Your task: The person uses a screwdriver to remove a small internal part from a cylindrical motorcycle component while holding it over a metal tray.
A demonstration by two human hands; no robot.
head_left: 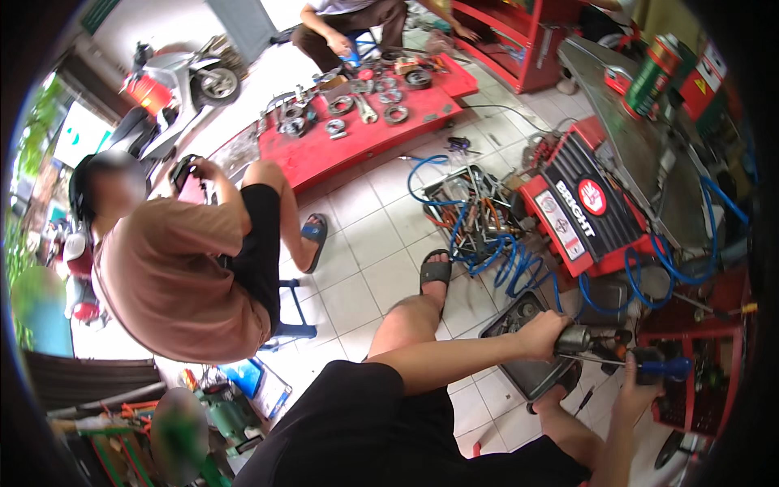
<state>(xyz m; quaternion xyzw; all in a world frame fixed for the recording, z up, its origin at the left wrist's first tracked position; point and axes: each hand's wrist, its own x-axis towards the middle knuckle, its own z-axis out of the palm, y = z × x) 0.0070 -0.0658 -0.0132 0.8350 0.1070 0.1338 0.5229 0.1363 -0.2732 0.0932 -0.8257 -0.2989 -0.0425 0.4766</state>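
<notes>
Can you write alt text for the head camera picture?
A person's left hand grips a grey cylindrical part while the right hand holds a blue-handled tool beside it. Nearby are a seated co-worker and a red table bearing metal pieces.

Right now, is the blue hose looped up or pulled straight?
Looped up: the blue hose shows several coils beside the red and black box.

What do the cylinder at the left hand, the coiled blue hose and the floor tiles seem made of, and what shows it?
Cylinder at the left hand: probably metal, dull silver-grey, with a soft sheen.
Coiled hose: likely plastic, smooth blue, holding springy loops.
Floor tiles: perhaps glazed ceramic, pale and smooth, in jointed squares; stone is possible.
</notes>
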